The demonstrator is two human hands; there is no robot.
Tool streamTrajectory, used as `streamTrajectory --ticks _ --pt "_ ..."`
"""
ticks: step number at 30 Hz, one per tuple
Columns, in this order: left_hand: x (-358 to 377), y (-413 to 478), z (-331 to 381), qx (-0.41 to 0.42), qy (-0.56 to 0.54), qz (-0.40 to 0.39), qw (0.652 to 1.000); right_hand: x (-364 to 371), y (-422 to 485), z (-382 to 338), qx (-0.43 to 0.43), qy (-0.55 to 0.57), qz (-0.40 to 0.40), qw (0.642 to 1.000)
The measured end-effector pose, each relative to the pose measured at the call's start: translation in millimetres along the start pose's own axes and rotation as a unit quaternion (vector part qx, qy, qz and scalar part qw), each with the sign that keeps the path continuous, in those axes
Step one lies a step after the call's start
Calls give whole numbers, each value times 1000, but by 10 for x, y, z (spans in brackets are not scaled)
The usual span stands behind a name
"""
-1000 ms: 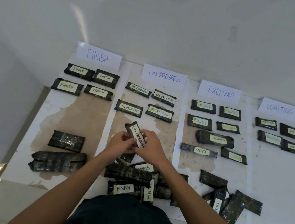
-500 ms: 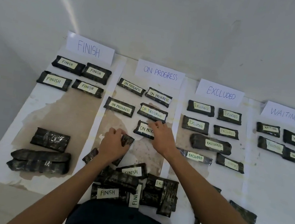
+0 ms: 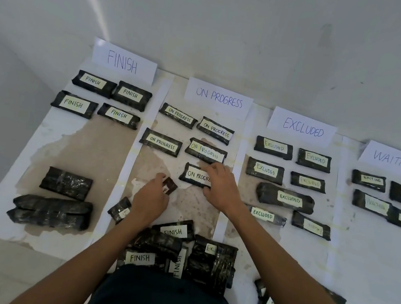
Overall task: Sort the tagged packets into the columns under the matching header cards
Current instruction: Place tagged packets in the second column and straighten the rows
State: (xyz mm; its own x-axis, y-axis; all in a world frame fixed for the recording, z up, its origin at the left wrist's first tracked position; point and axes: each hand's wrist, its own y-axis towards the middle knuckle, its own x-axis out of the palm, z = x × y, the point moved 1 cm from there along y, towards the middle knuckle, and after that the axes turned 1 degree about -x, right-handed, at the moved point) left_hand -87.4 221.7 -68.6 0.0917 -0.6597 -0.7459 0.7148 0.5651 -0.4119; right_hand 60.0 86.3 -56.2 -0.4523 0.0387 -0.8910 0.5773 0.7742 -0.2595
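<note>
- The right hand (image 3: 220, 188) is down in the centre of the frame. Its fingers (image 3: 211, 169) and thumb are curled round the right end of an ON PROGRESS packet (image 3: 195, 175), covering the last letters of the tag.
- That packet lies flat on the table (image 3: 370, 261), third row down under the ON PROGRESS header card (image 3: 218, 98) and just below the two rows of packets above it.
- The left hand (image 3: 149, 200) sits just left of it and a touch lower. Its fingers are curled, gripping a dark packet (image 3: 170, 185) whose end pokes out to the upper right. That tag is too hidden to read.
- Lower centre, there's a heap of unsorted packets (image 3: 157, 245) with FINISH tags showing and one tag starting EXCL.
- Along the top, the FINISH header card (image 3: 124, 61) is upper left, then the EXCLUDED header card (image 3: 302, 127), then the WAITING header card (image 3: 393, 159) far right. Each has tagged packets in rows beneath.
- Lower left, dark bundles (image 3: 64, 183) lie plain side up.
</note>
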Motion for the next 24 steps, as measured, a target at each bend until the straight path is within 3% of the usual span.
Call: streamTrajectory --ticks 2,4,8,13,21,24 --pt "-99 6 -14 -95 -137 0 986 -40 -59 -42 12 33 21 999" --pt "-182 7 -34 -187 -273 -6 944 -59 -133 -109 25 103 29 994" --pt "-296 -16 -15 -246 -435 -27 866 -75 -259 -287 67 246 -16 967" --pt "-361 -104 41 -228 -480 -43 846 38 -350 -552 81 293 -72 950" --pt "-343 -126 -92 -216 -529 -40 820 190 -264 -779 -24 74 -14 997" --pt "-365 -17 -204 -227 -483 -2 845 195 -115 -840 -34 59 -9 998"
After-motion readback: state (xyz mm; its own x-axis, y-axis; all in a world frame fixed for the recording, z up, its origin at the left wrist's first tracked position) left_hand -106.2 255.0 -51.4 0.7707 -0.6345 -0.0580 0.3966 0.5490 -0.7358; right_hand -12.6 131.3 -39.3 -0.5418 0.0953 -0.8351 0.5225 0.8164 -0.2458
